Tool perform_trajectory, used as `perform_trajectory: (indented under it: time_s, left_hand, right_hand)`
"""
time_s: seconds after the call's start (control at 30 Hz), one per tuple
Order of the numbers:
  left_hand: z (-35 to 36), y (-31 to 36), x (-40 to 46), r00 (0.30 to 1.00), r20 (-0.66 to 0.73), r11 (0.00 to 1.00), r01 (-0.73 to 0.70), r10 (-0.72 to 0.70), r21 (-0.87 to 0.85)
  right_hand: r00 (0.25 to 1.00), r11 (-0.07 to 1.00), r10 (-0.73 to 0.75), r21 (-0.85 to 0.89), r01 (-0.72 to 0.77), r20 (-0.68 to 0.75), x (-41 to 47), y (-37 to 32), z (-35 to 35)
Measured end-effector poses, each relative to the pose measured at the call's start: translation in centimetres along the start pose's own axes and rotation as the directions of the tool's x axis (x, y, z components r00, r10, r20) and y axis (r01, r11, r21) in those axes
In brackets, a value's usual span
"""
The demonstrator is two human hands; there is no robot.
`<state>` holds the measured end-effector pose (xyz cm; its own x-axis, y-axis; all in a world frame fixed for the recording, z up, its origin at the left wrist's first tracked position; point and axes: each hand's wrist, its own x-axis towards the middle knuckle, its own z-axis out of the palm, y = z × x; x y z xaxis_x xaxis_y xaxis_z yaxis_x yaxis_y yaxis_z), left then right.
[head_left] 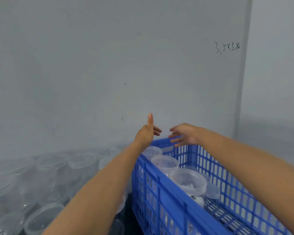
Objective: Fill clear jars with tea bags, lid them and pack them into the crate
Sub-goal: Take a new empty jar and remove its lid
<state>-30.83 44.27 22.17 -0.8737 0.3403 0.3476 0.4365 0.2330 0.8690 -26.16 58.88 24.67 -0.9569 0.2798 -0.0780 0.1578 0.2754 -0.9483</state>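
Blue plastic crate (168, 197) sits at right, near a grey wall (92, 65). Lidded clear jars (187, 181) stand in a row along its left side (white contents show in the nearest one). Left hand (147, 133) is raised above the crate's far left corner, fingers straight, thumb up, holding nothing. Right hand (184, 134) hovers over the far rim, fingers spread and relaxed, also empty. Open empty jars (81, 164) crowd the left side. Handwritten numbers (227, 47) mark the wall.
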Motion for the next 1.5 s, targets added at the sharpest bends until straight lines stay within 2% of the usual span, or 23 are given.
perform_trajectory:
  time_s: [0.07,0.17,0.27,0.4,0.47,0.57,0.67,0.8,0.9,0.97,1.07,1.2,1.3,1.37,1.5]
  left_hand:
    - [-2.4,0.8,-1.8,0.999,-0.05,0.998,-0.023,0.02,-0.057]
    - [-6.8,0.9,-5.1,0.995,-0.092,0.997,-0.053,0.048,-0.053]
    - [-10.7,-0.4,-9.0,0.99,-0.141,0.998,-0.024,0.015,-0.06]
    - [-12.6,-4.8,-14.3,0.923,-0.384,0.993,-0.048,0.004,-0.104]
    - [-12.1,-7.2,-16.7,0.9,-0.432,0.982,-0.022,-0.062,-0.188]
    - [-11.1,-9.7,-18.9,0.928,-0.317,0.954,0.107,-0.196,-0.279]
    - [-10.3,-9.9,-19.2,0.95,-0.191,0.947,0.195,-0.248,-0.257]
    - [-9.6,-8.2,-18.7,0.928,-0.1,0.863,0.29,-0.36,-0.413]
    - [-9.2,-7.8,-18.5,0.928,-0.064,0.855,0.311,-0.368,-0.415]
    - [-9.2,-7.9,-18.6,0.943,-0.059,0.882,0.282,-0.327,-0.378]
    - [-9.6,-8.4,-18.7,0.963,-0.128,0.938,0.193,-0.238,-0.288]
    - [-11.0,-8.0,-20.3,0.966,-0.253,0.998,0.06,-0.054,0.016]
    - [-12.6,-6.8,-22.8,0.948,-0.284,0.966,-0.075,0.146,0.245]
    - [-13.7,-6.1,-25.1,0.939,-0.258,0.931,-0.133,0.228,0.34]
    - [-15.3,-5.9,-29.9,0.961,-0.195,0.855,-0.069,0.195,0.515]
  right_hand:
    - [0.998,0.995,-0.063,0.077,0.061,0.017,-1.7,-2.2,0.8]
    - [0.977,0.981,-0.133,0.165,0.106,0.164,-5.0,-4.3,3.4]
    - [0.947,0.98,-0.148,0.17,0.102,0.285,-7.6,-4.8,6.9]
    - [0.971,0.996,-0.074,0.069,0.059,0.227,-10.3,-3.2,12.7]
    - [0.987,0.999,-0.048,0.005,0.048,0.156,-10.8,-1.8,15.1]
    - [0.996,0.997,-0.069,-0.04,0.071,0.062,-10.3,0.5,17.5]
    - [0.999,0.997,-0.016,0.072,0.013,0.048,-9.8,2.0,18.8]
    - [1.0,0.987,0.006,0.16,-0.009,0.019,-9.4,3.1,19.5]
    - [0.999,0.986,0.041,0.161,-0.044,0.024,-9.6,3.2,19.7]
    - [0.998,0.99,0.053,0.13,-0.058,0.042,-10.1,2.9,19.7]
    - [0.998,1.0,0.022,0.012,-0.023,0.063,-11.0,2.5,19.6]
    - [0.994,0.995,-0.062,-0.078,0.069,0.088,-13.5,2.0,19.8]
    - [0.994,0.995,-0.084,-0.048,0.088,0.074,-17.0,1.4,20.0]
    - [0.987,0.996,-0.071,-0.043,0.078,0.141,-19.4,1.3,20.0]
    - [0.956,0.994,-0.068,-0.059,0.088,0.286,-23.7,1.6,21.2]
